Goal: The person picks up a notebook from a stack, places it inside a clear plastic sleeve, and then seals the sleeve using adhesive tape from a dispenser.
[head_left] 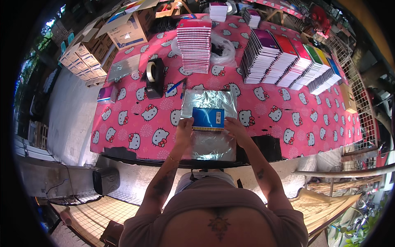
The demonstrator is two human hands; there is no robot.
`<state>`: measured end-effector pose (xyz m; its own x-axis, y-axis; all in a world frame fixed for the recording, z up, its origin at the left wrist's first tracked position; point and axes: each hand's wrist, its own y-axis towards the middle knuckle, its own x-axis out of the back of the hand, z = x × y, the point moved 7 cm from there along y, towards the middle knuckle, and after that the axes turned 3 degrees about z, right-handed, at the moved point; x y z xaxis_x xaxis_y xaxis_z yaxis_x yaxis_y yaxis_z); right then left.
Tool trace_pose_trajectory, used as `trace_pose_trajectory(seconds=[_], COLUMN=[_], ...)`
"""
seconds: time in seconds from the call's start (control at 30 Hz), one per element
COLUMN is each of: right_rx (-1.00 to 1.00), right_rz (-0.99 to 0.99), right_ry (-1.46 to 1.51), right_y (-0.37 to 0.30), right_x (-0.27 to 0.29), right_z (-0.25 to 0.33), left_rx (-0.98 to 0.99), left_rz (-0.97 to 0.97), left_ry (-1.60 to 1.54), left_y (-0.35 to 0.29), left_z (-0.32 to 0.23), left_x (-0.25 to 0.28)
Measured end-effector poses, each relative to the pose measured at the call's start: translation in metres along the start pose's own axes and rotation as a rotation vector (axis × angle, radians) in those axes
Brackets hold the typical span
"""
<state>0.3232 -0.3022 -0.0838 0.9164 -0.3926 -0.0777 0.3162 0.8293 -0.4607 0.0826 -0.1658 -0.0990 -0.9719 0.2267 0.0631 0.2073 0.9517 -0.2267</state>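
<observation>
A small blue spiral-bound notebook [207,117] lies sideways between my hands, with more spiral edges showing under its near side, so it seems to top a small stack. My left hand [184,128] grips its left end, fingers curled at the edge. At the opposite end, my right hand [234,126] is closed on the right edge. Beneath them are shiny clear plastic sheets or bags [210,99], reaching down to the table's near edge. Just beyond the plastic's upper left corner is a blue pen [176,85]. How many notebooks I hold is hard to see.
A black tape dispenser [154,84] stands left of the plastic. Tall stacks of red notebooks [195,47] and purple notebooks [260,57] rise at the back. Small notebooks [108,94] sit at the left edge. Cardboard boxes [127,31] fill the far left. A pink patterned cloth [267,127] covers the table.
</observation>
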Motion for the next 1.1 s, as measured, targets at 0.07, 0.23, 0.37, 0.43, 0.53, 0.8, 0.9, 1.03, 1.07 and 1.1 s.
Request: trace_pose_trajectory(seconds=[0.07,0.23,0.37,0.43,0.53,0.8,0.9,1.03,1.07,1.1], right_rx=[0.059,0.662,0.527,0.690,0.729,0.262,0.522,0.565,0.685,0.805], right_rz=[-0.085,0.324,0.175,0.188,0.163,0.168,0.274,0.234,0.189,0.143], right_ry=[0.007,-0.962,-0.989,-1.110,-1.166,-1.259,-1.101,-1.115,-1.131,-1.144], right_y=[-0.008,-0.065,-0.053,-0.060,-0.075,-0.061,-0.068,-0.055,-0.061,-0.069], right_x=[0.024,-0.033,-0.030,-0.036,-0.039,-0.039,-0.040,-0.024,-0.030,-0.038], right_z=[-0.019,-0.009,-0.013,-0.010,0.005,0.012,0.000,-0.001,0.005,0.009], left_rx=[-0.033,-0.726,-0.723,-0.612,-0.528,-0.736,-0.927,-0.859,-0.816,-0.773], left_rz=[0.031,0.609,0.584,0.572,0.605,0.571,0.820,0.827,0.778,0.729], left_ry=[0.087,0.819,0.767,0.734,0.747,0.721,0.724,0.829,0.809,0.789], left_y=[-0.014,-0.074,-0.059,-0.048,-0.045,-0.055,-0.053,-0.057,-0.056,-0.057], left_z=[-0.016,-0.041,-0.045,-0.035,-0.031,-0.050,-0.030,-0.045,-0.047,-0.050], left_x=[0.014,0.038,0.035,0.034,0.038,0.034,0.035,0.017,0.016,0.017])
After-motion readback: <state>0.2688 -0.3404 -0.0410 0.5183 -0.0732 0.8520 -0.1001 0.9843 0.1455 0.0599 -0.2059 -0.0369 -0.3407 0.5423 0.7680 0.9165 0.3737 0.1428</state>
